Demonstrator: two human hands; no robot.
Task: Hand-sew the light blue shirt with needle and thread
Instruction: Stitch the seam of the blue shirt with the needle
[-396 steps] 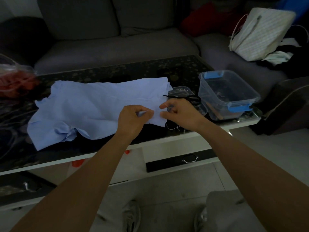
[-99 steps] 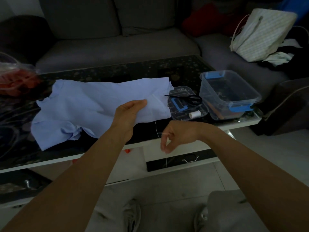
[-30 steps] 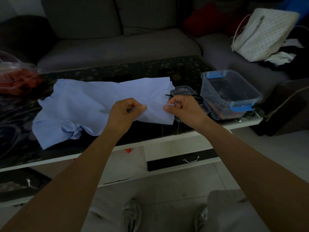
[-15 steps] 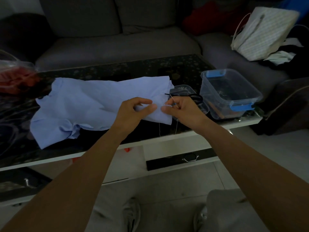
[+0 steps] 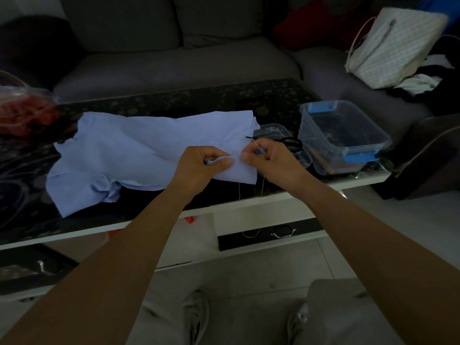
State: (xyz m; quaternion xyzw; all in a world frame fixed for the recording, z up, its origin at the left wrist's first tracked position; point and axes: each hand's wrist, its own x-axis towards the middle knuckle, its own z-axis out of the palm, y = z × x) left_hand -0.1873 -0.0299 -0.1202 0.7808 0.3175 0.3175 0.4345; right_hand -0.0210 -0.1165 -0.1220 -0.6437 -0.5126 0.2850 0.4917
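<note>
On table: one shirt | left grip pinching its edge | right grip pinching one needle

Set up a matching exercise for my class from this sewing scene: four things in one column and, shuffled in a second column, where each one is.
Things
1. light blue shirt
2. needle
3. clear tub
4. striped bag

Places
A. on the grey sofa
B. pinched by the right hand
C. spread on the dark table, edge gripped by the left hand
D. at the table's right end, by the scissors

Pairs: 1-C, 2-B, 3-D, 4-A
</note>
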